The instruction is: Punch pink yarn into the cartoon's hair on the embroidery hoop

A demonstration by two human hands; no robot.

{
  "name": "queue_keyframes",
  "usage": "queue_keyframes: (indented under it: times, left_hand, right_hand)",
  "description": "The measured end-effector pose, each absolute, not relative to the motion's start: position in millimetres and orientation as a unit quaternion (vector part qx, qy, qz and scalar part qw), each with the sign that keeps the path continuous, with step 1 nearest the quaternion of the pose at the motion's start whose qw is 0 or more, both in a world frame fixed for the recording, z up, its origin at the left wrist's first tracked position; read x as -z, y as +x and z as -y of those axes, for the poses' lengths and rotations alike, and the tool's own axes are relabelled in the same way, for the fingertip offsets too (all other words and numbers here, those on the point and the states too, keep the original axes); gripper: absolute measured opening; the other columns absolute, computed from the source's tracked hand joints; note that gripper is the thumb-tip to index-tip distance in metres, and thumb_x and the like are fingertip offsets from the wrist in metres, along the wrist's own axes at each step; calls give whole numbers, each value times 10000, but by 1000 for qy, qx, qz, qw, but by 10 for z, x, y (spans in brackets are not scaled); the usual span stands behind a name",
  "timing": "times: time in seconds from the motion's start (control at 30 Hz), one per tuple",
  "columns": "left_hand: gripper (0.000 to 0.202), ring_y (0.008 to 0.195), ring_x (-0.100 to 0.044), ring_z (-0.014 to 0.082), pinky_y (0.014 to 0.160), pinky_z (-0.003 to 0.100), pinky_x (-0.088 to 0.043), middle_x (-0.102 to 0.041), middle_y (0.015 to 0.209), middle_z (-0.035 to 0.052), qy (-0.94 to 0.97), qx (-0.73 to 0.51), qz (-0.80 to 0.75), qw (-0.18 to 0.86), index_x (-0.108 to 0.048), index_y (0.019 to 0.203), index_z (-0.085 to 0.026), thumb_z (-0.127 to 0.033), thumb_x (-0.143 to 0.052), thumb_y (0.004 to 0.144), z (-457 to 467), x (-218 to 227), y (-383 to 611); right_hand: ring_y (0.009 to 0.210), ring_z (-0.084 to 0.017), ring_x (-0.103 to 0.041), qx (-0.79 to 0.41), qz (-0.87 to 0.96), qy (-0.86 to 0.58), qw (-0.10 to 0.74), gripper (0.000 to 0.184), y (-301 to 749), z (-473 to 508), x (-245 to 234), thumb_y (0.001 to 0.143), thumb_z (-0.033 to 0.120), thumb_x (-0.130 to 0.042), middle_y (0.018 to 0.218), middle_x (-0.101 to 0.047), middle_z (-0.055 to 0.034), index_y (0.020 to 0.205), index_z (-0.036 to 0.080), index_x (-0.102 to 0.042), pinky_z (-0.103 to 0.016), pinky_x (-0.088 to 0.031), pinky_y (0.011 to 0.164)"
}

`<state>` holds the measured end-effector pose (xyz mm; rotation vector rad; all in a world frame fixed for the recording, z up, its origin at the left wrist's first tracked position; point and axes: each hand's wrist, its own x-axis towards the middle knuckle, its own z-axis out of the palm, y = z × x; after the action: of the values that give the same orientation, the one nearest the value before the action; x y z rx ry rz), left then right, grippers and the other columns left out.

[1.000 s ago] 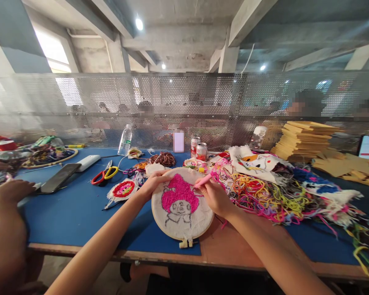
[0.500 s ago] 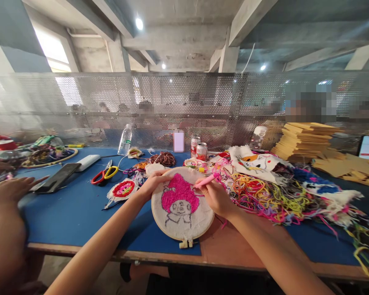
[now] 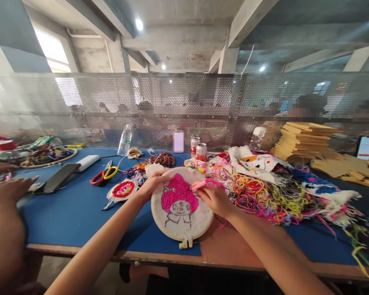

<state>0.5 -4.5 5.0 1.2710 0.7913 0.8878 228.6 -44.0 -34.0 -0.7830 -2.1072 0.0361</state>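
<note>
A round embroidery hoop [image 3: 156, 223] stands tilted toward me at the table's front edge, its clamp screw at the bottom. White cloth [image 3: 199, 221] is stretched in it, with a character outlined in dark thread and its hood [image 3: 181, 190] filled in bright pink loops. My left hand [image 3: 152, 186] is closed on the hoop's upper left rim. My right hand [image 3: 217, 198] grips a pink punch needle [image 3: 200, 185] at the hood's right edge. Bright pink yarn [image 3: 214, 182] trails from the tool's back end. Its tip is too small to make out.
Left of the hoop lie red-and-yellow scissors [image 3: 104, 174], a flower patch [image 3: 123, 189] and a phone [image 3: 58, 180]. Another person's hand [image 3: 9, 192] rests at far left. Tangled yarn [image 3: 258, 190], two cans [image 3: 201, 151], a bottle [image 3: 125, 139] and stacked brown envelopes [image 3: 301, 139] stand beyond.
The punch needle has tipped from slanting upward to lying flatter, its back end lower. The hoop and my left hand have stayed put. The other person's fingers have drawn back leftward from the phone.
</note>
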Motion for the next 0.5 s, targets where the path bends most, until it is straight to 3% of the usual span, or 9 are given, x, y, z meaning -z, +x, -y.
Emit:
queue_keyframes:
  times: [0.3, 0.5]
  left_hand:
    - [516, 552, -598, 139, 509, 203, -437, -676, 701, 21, 562, -397, -340, 641, -607, 1151, -159, -233, -689, 648, 58, -60, 10]
    - [492, 479, -560, 119, 455, 197, -406, -657, 649, 20, 567, -396, -352, 631, -631, 1107, -145, -245, -708, 631, 17, -17, 1]
  right_hand:
    - [836, -172, -636, 70, 862, -336, 374, 136, 2241, 454, 329, 877, 186, -481, 905, -687, -41, 868, 226, -610, -315, -469, 775]
    - [800, -175, -644, 27, 822, -366, 436, 145, 2232, 446, 354, 912, 206, -403, 910, -680, -52, 928, 214, -548, -296, -505, 706]
